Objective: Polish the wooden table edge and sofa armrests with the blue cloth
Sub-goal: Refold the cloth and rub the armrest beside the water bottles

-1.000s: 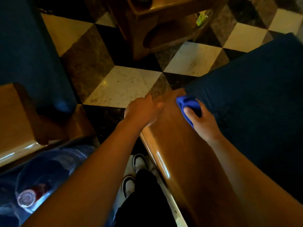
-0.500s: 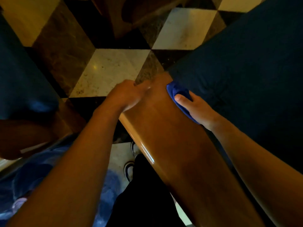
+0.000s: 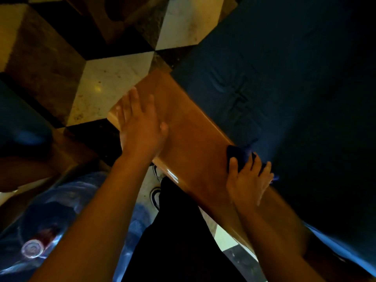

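Observation:
A glossy wooden sofa armrest [image 3: 191,139] runs diagonally from upper left to lower right. My left hand [image 3: 140,127] lies flat on its front end with fingers spread and holds nothing. My right hand [image 3: 247,180] presses the blue cloth [image 3: 240,156] onto the armrest's inner edge, beside the dark blue seat cushion [image 3: 284,88]. Most of the cloth is hidden under my fingers.
A second sofa's wooden armrest [image 3: 30,171] and dark cushion [image 3: 18,119] stand at the left. A large blue water bottle [image 3: 50,231] with a red-and-white cap lies at the lower left. A wooden table base [image 3: 122,19] stands on the chequered marble floor ahead. My shoes [image 3: 155,195] are below.
My right hand has slid the blue cloth back along the armrest's inner edge, toward me. My left hand has opened flat on the armrest's front end.

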